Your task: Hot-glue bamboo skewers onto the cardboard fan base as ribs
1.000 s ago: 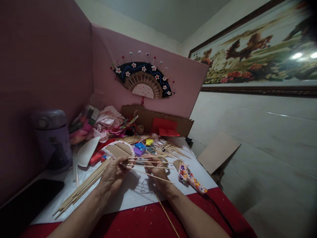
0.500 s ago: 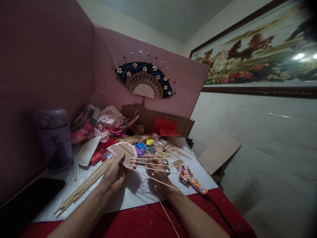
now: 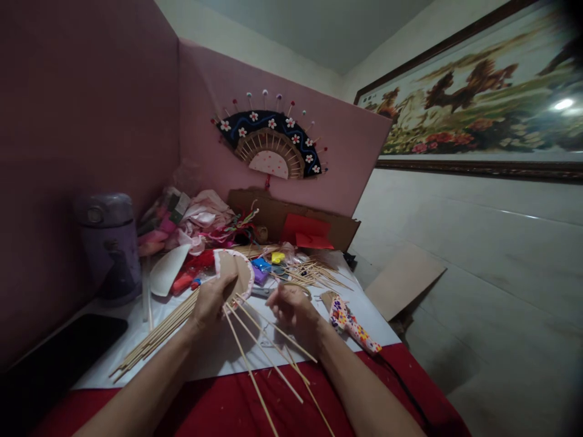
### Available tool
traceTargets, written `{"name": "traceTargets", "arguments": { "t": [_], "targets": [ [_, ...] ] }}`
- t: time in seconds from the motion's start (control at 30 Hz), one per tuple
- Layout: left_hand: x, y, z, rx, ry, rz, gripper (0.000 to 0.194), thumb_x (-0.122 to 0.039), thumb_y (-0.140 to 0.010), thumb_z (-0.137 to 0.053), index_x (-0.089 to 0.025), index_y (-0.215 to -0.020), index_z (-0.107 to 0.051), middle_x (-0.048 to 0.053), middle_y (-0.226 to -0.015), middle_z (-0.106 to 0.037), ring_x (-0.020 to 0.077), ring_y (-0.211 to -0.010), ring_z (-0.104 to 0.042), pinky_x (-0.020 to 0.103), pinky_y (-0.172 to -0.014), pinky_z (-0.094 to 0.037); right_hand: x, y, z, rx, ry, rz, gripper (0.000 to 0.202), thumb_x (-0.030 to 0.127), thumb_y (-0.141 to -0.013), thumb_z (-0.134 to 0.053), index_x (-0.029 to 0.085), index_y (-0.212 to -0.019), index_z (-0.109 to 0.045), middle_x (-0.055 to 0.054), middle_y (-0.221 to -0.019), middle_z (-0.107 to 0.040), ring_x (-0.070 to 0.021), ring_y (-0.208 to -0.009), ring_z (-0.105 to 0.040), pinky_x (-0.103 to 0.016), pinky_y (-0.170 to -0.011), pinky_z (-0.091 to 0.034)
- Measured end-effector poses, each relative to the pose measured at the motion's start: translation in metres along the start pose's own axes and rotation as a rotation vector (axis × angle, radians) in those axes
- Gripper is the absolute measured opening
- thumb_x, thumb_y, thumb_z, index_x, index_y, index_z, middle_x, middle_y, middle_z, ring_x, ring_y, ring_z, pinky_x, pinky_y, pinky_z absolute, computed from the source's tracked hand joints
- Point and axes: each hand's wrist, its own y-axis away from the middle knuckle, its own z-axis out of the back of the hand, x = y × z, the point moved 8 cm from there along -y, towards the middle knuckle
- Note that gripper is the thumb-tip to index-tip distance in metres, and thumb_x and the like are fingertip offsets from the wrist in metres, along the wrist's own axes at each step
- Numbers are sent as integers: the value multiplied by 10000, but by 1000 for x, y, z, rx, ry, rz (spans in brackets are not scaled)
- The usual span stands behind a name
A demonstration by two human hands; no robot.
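My left hand [image 3: 212, 303] grips a half-round cardboard piece [image 3: 239, 274] edged with pale, red-dotted cloth. Several bamboo sticks [image 3: 262, 340] fan out from its lower edge toward me. To the right, my right hand [image 3: 295, 308] has its fingers curled and apart from the cardboard. What they hold, if anything, is hidden. Scissors [image 3: 260, 292] lie behind that hand, partly covered by it. A glue gun [image 3: 353, 325] with a flower-patterned body rests farther right. Beside my left forearm lies a bundle of long sticks [image 3: 157, 337].
Packets of coloured clay [image 3: 260, 267] and short sticks [image 3: 321, 272] lie behind the hands. At left stand a purple bottle [image 3: 109, 249] and a dark phone [image 3: 86, 346] lies flat. A decorated fan [image 3: 273, 142] hangs on the pink board [image 3: 337, 152].
The cardboard piece has turned in my left hand, so its sticks now point down toward me instead of right. My right hand has come away from the sticks.
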Motion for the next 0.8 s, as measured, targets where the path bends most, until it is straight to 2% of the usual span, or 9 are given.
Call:
{"name": "traceTargets", "arguments": {
  "t": [0.1,0.2,0.33,0.53,0.8],
  "targets": [
    [2,0,-7,81,-129,-30,165,-253,-663,-669,-89,-664,-654,58,-528,-643,138,-405,-555,221,-383,-416,-4,9,-21,164,102,-54,542,632,-685,-616,93,-662,-667,37,-474,-452,-21,-345,-286,-188,-343,-118],
    [7,1,-11,124,-149,-37,198,-295,-668,-656,-96,-662,-655,63,-529,-648,145,-416,-561,233,-404,-428,-3,15,-33,225,209,-18,512,607,-715,-606,101,-655,-652,72,-434,-364,-21,-347,-230,-201,-363,-100],
    [13,2,-10,122,-188,-41,229,-335,-663,-658,-107,-651,-639,55,-500,-634,149,-413,-557,237,-401,-418,-2,15,-35,214,281,16,462,565,-753,-591,126,-609,-592,90,-398,-305,-37,-360,-196,-221,-384,-99],
    [18,1,-12,158,-187,-60,288,-380,-635,-679,-99,-690,-642,52,-535,-644,152,-441,-567,246,-429,-432,-2,14,-35,164,287,-8,467,529,-708,-656,152,-520,-454,84,-442,-344,-35,-397,-227,-216,-396,-124],
    [19,1,-13,155,-180,-77,263,-360,-638,-682,-104,-681,-638,41,-523,-628,152,-442,-568,244,-431,-423,-5,14,-33,108,253,-43,433,482,-714,-661,162,-496,-465,78,-415,-365,-39,-366,-242,-219,-376,-128]
  ]
}}
